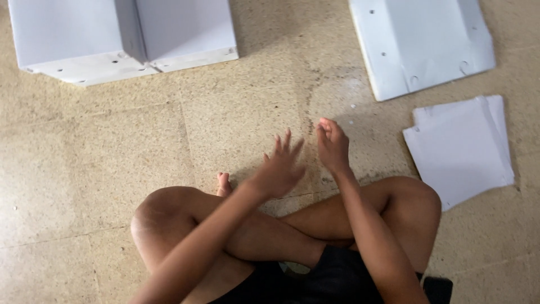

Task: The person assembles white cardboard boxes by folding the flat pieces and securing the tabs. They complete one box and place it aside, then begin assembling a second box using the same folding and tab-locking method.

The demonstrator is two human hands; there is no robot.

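Speckled beige stone-tile floor (112, 157), matte and grainy, carries flat white punched cardboard: two folded box panels (121, 36) at the far left, one creased sheet with round holes (419, 42) at the far right, a stack of smooth white sheets (461, 149) just beneath it. Left hand (279, 169), blurred, fingers spread, holding nothing; right hand (333, 145), fingers loosely curled together, empty, both hovering above the bare floor before the crossed legs.
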